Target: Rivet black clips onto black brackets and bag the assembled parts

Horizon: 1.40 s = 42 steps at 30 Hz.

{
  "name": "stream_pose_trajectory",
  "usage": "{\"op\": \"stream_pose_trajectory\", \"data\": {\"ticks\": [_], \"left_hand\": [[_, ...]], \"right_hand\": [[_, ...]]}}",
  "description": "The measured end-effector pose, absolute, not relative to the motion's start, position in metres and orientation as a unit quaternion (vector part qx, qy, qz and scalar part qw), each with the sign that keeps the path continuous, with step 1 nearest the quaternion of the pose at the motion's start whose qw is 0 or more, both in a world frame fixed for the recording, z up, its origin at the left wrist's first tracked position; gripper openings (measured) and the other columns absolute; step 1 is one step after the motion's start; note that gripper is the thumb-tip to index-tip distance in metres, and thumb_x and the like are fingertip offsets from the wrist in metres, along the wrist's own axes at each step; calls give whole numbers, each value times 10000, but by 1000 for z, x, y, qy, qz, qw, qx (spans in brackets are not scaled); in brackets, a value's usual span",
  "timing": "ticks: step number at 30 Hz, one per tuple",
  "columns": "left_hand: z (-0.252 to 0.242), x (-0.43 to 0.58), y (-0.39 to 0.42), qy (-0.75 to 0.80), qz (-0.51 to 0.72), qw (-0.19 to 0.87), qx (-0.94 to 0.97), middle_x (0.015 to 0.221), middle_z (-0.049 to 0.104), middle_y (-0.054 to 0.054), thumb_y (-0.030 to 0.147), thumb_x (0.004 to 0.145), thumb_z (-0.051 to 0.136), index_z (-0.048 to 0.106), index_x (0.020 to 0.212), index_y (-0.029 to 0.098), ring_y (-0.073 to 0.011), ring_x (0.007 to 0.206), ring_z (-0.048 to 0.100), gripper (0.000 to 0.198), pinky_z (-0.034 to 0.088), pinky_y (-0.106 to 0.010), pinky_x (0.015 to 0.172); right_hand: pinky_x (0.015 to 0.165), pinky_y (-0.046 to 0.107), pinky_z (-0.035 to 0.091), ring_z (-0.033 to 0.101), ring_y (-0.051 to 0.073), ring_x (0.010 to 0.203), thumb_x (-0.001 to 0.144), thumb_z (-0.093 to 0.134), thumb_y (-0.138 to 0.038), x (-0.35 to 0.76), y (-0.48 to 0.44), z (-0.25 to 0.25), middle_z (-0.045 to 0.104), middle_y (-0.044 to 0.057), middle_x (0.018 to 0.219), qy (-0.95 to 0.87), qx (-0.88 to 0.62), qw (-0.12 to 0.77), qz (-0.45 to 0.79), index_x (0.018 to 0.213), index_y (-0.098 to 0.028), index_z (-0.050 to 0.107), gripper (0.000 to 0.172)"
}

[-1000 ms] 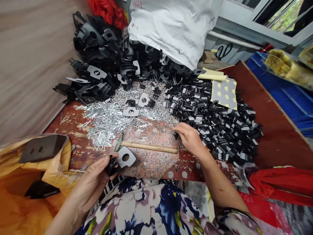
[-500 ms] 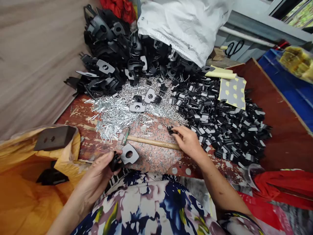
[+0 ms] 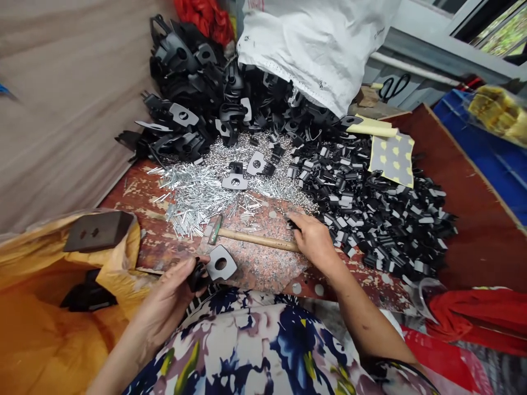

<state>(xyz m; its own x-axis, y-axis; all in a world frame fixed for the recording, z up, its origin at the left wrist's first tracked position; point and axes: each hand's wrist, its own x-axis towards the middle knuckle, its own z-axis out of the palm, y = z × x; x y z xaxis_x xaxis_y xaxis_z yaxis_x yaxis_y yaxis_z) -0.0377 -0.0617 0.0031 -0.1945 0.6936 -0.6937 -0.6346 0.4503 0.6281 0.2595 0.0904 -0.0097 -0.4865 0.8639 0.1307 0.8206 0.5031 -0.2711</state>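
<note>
Near the front edge of the bench, my left hand (image 3: 175, 288) is closed on a black plastic part with a grey pad (image 3: 221, 263) that has a round hole. My right hand (image 3: 315, 238) pinches a small black plastic piece (image 3: 291, 224), mostly hidden by the fingers, above the stone slab (image 3: 263, 269). Between the hands lies a hammer (image 3: 255, 240), its wooden handle reaching under my right hand and its head to the left. Beyond it are loose metal pins (image 3: 191, 197) and two more grey-padded parts (image 3: 235, 182) resting on the heap.
Small black clips (image 3: 358, 203) are piled at the right, with a grey-and-yellow sticker sheet (image 3: 392, 159) on them. Larger black parts (image 3: 181, 66) are heaped at the back left beside a white sack (image 3: 308, 49). A yellow bag (image 3: 37, 285) hangs open at the left.
The view has shifted slightly. My right hand has turned a little, and its fingers now cover more of the small black piece. My left hand keeps hold of the padded part.
</note>
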Motion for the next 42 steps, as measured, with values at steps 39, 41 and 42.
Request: {"op": "stream_pose_trajectory", "data": {"ticks": [39,41,42], "left_hand": [[10,-5,-35,482,496,689,216,1031,587,-54,438,682,913,816,865,193,-134,767,531,320,531,-217,582],[14,4,-31,456,505,695,231,938,578,-39,440,734,875,812,861,189,-117,711,535,289,529,-216,576],[14,7,-30,444,514,695,236,915,575,-34,439,760,855,809,864,187,-114,697,548,276,534,-218,583]], "right_hand": [[1102,540,467,680,175,787,831,701,-130,212,61,25,750,-34,828,-794,-377,459,129,937,-287,760,199],[1154,569,403,700,191,862,854,675,-136,186,49,24,762,-35,831,-812,-360,426,171,926,-284,760,185],[1178,581,366,709,201,920,871,648,-129,176,44,21,772,-29,852,-817,-354,415,187,941,-279,759,199]]}}
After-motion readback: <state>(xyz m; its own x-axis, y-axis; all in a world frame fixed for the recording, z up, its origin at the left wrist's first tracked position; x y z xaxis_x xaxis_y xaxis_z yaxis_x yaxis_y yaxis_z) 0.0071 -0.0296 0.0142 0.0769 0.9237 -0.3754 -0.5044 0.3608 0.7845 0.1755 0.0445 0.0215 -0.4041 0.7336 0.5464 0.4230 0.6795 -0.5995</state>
